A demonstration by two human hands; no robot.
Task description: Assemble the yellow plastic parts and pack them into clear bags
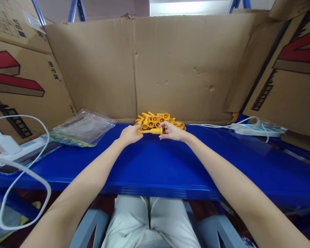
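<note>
Yellow part (154, 131) is held level: slim ridged stem, wider body, flanged end. Stem end is pinched by left hand (130, 135), flange by right hand (173, 132).

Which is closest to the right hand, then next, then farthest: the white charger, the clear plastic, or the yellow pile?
From the right hand:
1. Yellow pile: just behind it.
2. Clear plastic: off to the left.
3. White charger: farthest left.
</note>
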